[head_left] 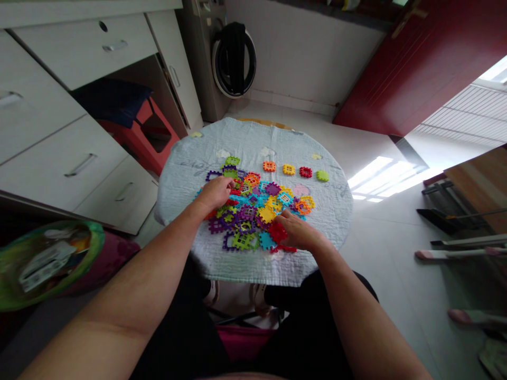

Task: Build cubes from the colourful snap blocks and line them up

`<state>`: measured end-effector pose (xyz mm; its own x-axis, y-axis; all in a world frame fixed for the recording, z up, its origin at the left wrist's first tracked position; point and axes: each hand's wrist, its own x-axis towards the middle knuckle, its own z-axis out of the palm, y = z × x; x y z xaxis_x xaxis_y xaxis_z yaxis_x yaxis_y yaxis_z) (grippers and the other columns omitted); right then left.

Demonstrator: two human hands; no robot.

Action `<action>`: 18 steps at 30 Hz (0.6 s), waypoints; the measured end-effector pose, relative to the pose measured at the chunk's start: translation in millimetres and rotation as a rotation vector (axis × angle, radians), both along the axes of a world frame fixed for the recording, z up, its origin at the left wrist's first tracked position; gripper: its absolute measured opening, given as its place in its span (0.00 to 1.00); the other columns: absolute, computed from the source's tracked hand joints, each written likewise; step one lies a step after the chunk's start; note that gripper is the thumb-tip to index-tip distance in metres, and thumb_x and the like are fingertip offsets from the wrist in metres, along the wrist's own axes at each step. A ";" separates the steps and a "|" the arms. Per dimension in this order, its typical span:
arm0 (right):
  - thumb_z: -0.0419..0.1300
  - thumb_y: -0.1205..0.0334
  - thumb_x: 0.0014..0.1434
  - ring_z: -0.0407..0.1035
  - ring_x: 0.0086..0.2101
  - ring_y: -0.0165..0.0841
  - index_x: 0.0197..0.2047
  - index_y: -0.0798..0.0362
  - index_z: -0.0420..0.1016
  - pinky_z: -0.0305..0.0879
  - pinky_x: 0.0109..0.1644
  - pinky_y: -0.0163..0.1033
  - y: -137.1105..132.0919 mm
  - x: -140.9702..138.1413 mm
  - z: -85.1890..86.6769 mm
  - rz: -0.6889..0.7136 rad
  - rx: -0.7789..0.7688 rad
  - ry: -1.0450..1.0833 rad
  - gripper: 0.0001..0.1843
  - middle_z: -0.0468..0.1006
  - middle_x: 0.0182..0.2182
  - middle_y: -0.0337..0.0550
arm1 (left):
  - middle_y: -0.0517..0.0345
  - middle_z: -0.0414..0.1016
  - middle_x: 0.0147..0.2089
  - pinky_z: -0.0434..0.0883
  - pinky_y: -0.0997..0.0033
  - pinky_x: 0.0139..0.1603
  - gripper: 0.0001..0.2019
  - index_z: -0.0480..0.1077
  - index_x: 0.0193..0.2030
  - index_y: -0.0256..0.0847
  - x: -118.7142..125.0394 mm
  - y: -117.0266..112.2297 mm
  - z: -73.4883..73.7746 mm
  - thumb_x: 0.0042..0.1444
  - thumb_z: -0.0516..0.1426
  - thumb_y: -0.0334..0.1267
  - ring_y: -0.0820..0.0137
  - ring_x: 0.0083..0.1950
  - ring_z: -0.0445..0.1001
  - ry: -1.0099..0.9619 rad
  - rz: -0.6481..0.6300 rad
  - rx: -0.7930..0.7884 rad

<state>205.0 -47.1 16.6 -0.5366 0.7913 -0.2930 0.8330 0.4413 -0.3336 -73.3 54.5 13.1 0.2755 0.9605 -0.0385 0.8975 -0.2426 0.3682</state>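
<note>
Broadly, a red door [376, 68] stands in the upper right of the frame, and a washing machine [200, 68] at the top, left of centre. The middle is taken by a round desk [332, 211] under a pale blue cloth [186, 184]. On it, in the centre, lies a wide heap of colourful plastic pieces [249, 212]. The left hand [217, 192] is over the heap's left side, fingers bent; I cannot tell if they hold something. The right hand [297, 230], at the lower right, has its fingers at a red piece [278, 232]; whether they grip it, I cannot tell. Above the heap, four small pieces [322, 176] make a row
</note>
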 end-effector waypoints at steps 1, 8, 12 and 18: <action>0.63 0.65 0.52 0.66 0.42 0.36 0.47 0.54 0.69 0.65 0.48 0.40 0.7 1.4 1.2 0.003 -0.006 -0.005 0.18 0.69 0.45 0.50 | 0.52 0.79 0.44 0.70 0.68 0.50 0.16 0.76 0.42 0.39 -0.5 0.2 0.1 0.50 0.50 0.29 0.64 0.46 0.75 -0.012 -0.005 -0.004; 0.65 0.64 0.50 0.66 0.41 0.36 0.47 0.53 0.70 0.64 0.46 0.40 0.7 3.7 -1.2 -0.009 -0.019 0.001 0.20 0.70 0.44 0.49 | 0.54 0.80 0.41 0.71 0.69 0.45 0.16 0.75 0.41 0.39 -4.2 4.1 -4.1 0.47 0.52 0.29 0.65 0.42 0.76 -0.114 -0.009 -0.014; 0.64 0.66 0.49 0.66 0.42 0.37 0.49 0.52 0.70 0.63 0.47 0.40 -1.7 -0.5 -5.0 0.002 0.000 0.001 0.23 0.69 0.46 0.49 | 0.54 0.79 0.37 0.70 0.69 0.42 0.16 0.75 0.41 0.38 -4.5 4.9 -3.9 0.46 0.53 0.30 0.66 0.37 0.75 -0.153 0.015 -0.068; 0.64 0.67 0.47 0.65 0.44 0.38 0.47 0.53 0.69 0.62 0.49 0.42 -1.8 -4.8 -5.3 0.002 0.011 -0.007 0.21 0.69 0.47 0.50 | 0.56 0.77 0.34 0.71 0.67 0.40 0.15 0.73 0.41 0.37 -0.3 3.6 -0.2 0.46 0.52 0.32 0.67 0.35 0.74 -0.409 -0.017 -0.096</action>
<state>200.2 -48.8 11.2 -0.5359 0.7935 -0.2884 0.8346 0.4463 -0.3229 -73.5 58.1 12.9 0.3023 0.9531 -0.0114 0.6687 -0.2036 0.7151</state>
